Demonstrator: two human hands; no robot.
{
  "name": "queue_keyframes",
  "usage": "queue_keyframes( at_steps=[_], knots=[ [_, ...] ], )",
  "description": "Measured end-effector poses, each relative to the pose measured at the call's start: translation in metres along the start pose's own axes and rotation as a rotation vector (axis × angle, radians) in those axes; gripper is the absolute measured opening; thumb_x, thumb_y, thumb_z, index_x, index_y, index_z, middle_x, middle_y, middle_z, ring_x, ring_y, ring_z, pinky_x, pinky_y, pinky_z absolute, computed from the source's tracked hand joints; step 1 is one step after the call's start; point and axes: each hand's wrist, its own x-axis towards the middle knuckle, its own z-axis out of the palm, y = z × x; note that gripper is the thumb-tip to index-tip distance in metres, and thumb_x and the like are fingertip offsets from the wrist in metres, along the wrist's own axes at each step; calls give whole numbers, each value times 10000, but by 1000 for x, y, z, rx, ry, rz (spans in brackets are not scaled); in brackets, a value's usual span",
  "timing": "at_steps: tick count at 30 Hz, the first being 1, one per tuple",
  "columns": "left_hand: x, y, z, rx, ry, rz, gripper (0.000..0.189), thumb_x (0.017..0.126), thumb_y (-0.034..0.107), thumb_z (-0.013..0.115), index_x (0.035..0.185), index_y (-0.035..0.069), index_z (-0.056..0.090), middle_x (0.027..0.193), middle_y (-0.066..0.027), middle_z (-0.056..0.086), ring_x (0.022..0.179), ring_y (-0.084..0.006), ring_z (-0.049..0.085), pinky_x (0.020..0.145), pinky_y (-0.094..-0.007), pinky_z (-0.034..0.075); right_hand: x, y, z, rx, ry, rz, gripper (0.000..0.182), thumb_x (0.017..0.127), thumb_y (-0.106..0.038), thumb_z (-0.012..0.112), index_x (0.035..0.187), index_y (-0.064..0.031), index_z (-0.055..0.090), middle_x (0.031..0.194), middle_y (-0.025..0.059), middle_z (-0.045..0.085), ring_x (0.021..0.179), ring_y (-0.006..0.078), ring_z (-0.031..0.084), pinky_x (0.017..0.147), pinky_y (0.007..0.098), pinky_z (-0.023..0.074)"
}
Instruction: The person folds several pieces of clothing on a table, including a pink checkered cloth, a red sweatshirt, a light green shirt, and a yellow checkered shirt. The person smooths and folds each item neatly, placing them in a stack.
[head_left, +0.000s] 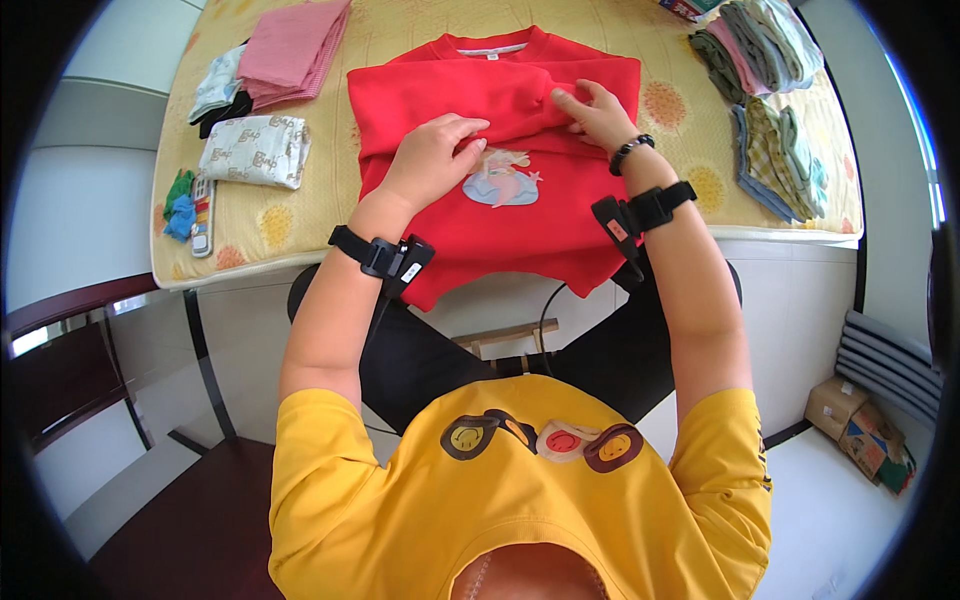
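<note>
A red sweatshirt (517, 225) lies front up before me, its collar at the far side and its hem hanging over the table's near edge. Sleeves are folded across the chest, above a mermaid-like print (501, 178). My left hand (439, 157) is over the left part of the shirt, beside the print, thumb and fingers apart and nothing seen in its grasp. At the right, my right hand (598, 116) is by the end of a folded sleeve (517, 94), with thumb and forefinger spread. Its lower fingers are partly hidden against the red cloth.
Folded clothes (761, 52) stand in rows along the right side of the yellow-covered table (322, 217). To the left lie pink folded cloth (289, 52), a white printed garment (255, 154), a phone (202, 217) and small green and blue cloth pieces (180, 206). Cables hang from both wrist straps.
</note>
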Motion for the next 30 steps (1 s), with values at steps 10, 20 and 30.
queue_keyframes(
  at_steps=[10,20,30],
  knots=[
    [-20,-95,-8,253,42,-209,568,903,512,370,1350,162,391,1452,-192,200,1356,-346,137,1088,-422,165,4,6,-16,-360,230,-288,413,712,-277,684,1044,-49,593,855,120,640,804,244,616,728,331,490],
    [2,-137,-52,-591,419,-700,653,714,302,709,1236,-13,477,948,-117,625,840,-224,591,718,-307,462,18,49,-88,-374,468,-184,689,692,-553,665,1084,5,566,909,147,614,838,271,596,728,361,479],
    [32,-129,-135,-589,353,-438,416,721,116,690,1107,34,557,958,-61,643,810,-144,630,690,-249,498,27,-25,-111,90,-73,-119,253,819,-215,643,1014,-59,602,810,-29,601,521,22,409,471,159,336]
  ],
)
